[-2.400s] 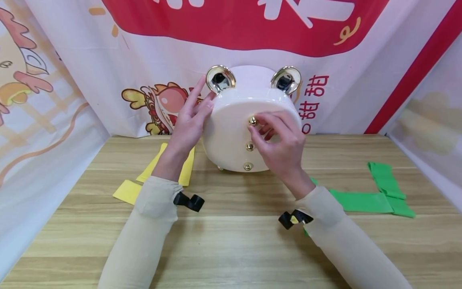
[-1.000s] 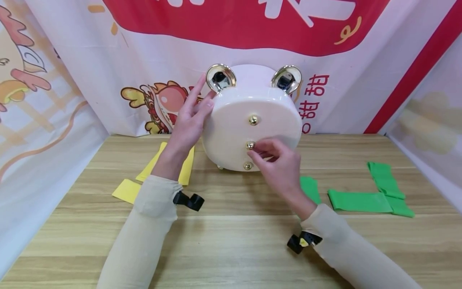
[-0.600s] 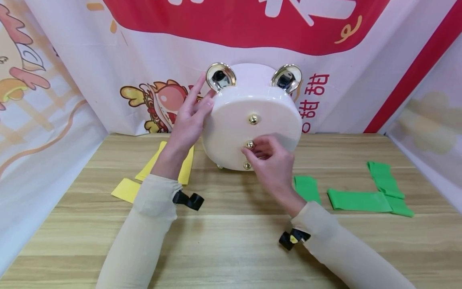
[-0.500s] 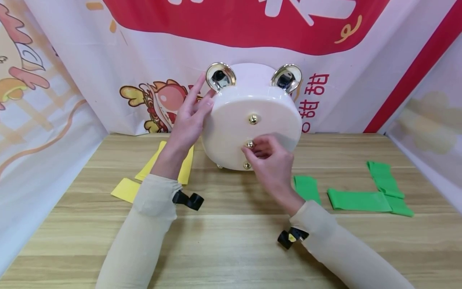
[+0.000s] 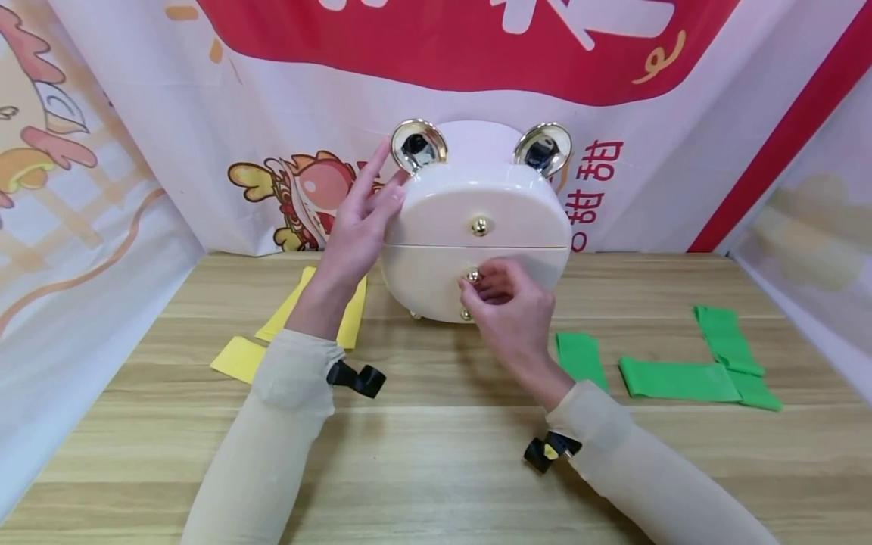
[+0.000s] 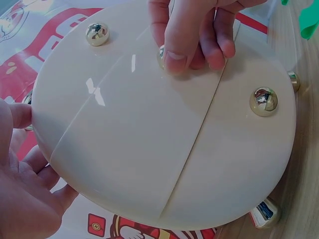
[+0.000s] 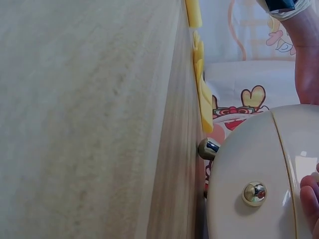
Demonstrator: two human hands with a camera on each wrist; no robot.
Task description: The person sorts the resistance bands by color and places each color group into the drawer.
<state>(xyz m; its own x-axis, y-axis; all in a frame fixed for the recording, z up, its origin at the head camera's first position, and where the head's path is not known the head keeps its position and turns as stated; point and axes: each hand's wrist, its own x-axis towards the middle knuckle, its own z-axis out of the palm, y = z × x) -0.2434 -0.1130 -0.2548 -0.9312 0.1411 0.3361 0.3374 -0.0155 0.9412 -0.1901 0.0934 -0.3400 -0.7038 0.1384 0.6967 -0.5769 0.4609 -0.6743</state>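
Note:
A glossy white drawer box (image 5: 422,219) with two gold ear-like rings on top stands at the back of the table. Three gold knobs run down its front. My right hand (image 5: 516,314) pinches the middle knob (image 5: 473,274) between thumb and fingers. That middle drawer (image 6: 144,119) sits slightly forward, with a thin dark seam along its top edge. My left hand (image 5: 359,231) rests against the box's left side near the ring, fingers extended. Above is the top knob (image 5: 480,226); the bottom knob (image 7: 254,193) is partly behind my right thumb in the head view.
Yellow strips (image 5: 238,359) lie on the wooden table (image 5: 422,469) to the left. Green strips (image 5: 681,380) lie to the right, one close to my right wrist. A printed cloth backdrop (image 5: 327,91) hangs right behind the box.
My right hand has moved down from the top knob to the middle knob and now pinches it. A seam has appeared above the middle drawer as it came forward slightly. The left hand stays put.

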